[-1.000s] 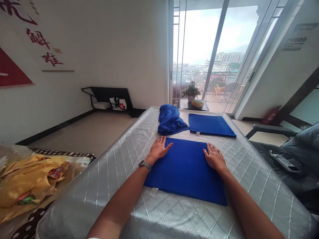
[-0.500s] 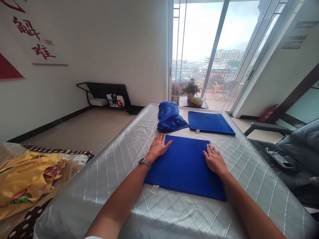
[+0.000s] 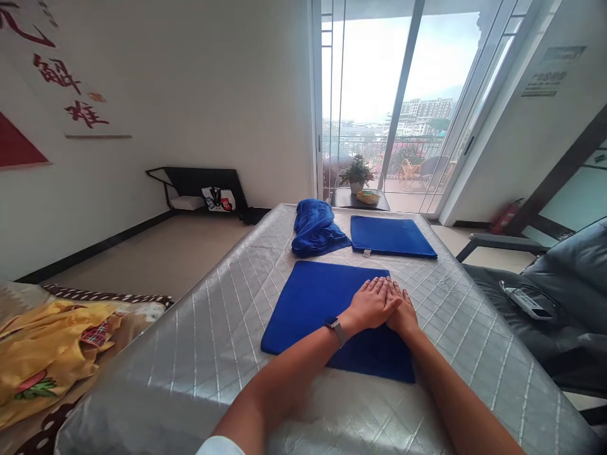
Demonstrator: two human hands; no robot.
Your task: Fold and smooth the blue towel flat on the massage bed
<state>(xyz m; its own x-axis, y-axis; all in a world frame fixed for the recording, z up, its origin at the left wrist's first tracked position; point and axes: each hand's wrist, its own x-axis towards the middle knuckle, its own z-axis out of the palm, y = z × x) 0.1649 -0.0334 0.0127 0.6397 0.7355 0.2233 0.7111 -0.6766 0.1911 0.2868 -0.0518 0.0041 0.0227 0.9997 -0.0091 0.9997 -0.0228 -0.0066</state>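
A flat blue folded cloth (image 3: 313, 309) lies in front of me on the silver quilted mattress (image 3: 208, 341). My left hand (image 3: 372, 304) rests flat over its right part, fingers stretched out, with a watch on the wrist. Right beside it, my right hand (image 3: 402, 311) lies flat along the cloth's right edge, partly covered by the left. Neither hand grips anything. Farther back lie a second flat folded blue cloth (image 3: 393, 236) with a small white tag and, to its left, a crumpled blue cloth (image 3: 317, 229).
Yellow fabric (image 3: 52, 347) is heaped at the lower left. A dark armchair (image 3: 564, 284) with a power strip (image 3: 528, 300) on it stands at the right. Beyond the mattress, a small table holds a potted plant (image 3: 356, 172) and a tissue pack (image 3: 368, 197) by the glass door.
My left hand has moved right, from the cloth's left edge across to my right hand. The right hand stays at the right edge. The view has tilted slightly.
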